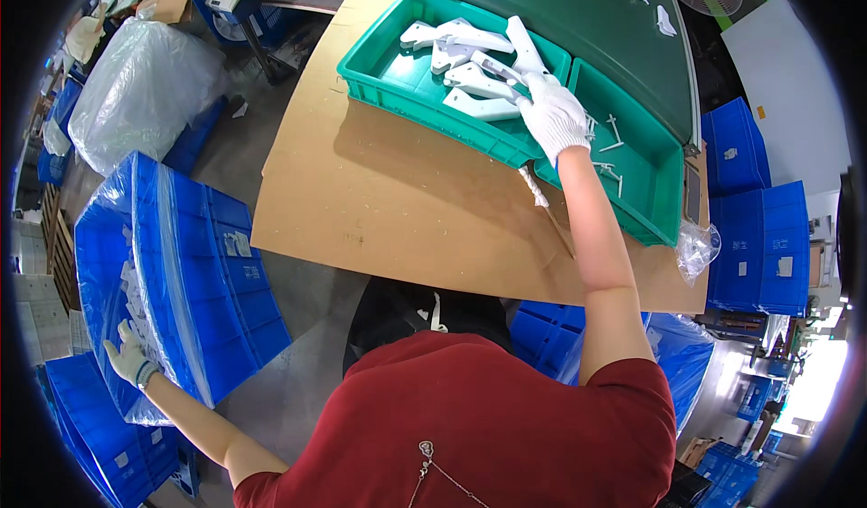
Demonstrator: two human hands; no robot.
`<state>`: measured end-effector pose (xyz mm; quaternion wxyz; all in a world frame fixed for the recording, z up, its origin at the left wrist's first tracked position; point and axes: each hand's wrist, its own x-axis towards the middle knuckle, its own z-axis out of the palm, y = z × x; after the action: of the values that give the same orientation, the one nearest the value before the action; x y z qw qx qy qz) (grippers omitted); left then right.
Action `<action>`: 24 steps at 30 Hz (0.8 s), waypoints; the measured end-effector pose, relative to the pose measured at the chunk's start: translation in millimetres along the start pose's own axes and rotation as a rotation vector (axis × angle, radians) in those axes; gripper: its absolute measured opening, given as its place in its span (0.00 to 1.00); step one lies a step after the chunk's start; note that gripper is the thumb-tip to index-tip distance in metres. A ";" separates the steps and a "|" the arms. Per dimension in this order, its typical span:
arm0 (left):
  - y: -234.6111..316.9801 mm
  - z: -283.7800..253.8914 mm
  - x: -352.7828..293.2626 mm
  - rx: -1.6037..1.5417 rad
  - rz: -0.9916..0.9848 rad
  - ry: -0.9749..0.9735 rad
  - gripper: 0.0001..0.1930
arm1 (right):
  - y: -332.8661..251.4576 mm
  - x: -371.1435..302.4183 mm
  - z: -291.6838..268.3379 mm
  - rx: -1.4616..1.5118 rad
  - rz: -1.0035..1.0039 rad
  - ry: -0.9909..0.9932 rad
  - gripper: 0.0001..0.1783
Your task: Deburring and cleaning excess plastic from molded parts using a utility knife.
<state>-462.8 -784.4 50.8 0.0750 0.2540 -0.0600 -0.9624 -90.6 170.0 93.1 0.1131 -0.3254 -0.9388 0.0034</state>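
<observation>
My right hand [553, 117], in a white knitted glove, reaches over the right end of a green bin [433, 121]. Its fingers close on the lower end of a white plastic part [526, 46], which tilts up out of the pile. Several similar angled white parts [474, 81] lie beside it in the bin. Far to the left, my gloved left hand [131, 356] is open with fingers apart, holding nothing that I can see. It is over a blue crate [203, 264] lined with clear plastic, next to white pieces [134, 296] inside.
A second green bin [646, 205] holds thin white sprue-like pieces [614, 133]. A white-wrapped stick [535, 187] lies on the cardboard-topped table [388, 210]. Behind the bins runs a green conveyor belt [578, 7]. Blue crates [759, 246] are stacked at right.
</observation>
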 end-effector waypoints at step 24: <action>-568.9 -1.4 -376.6 1.391 1.498 -1.955 0.30 | -114.5 -98.4 -95.5 1.521 0.020 -0.612 0.24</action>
<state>-203.2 -160.2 143.1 0.3509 -0.6124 -0.6609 -0.2551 -64.9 13.1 174.6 0.0418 -0.1526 -0.6662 0.7288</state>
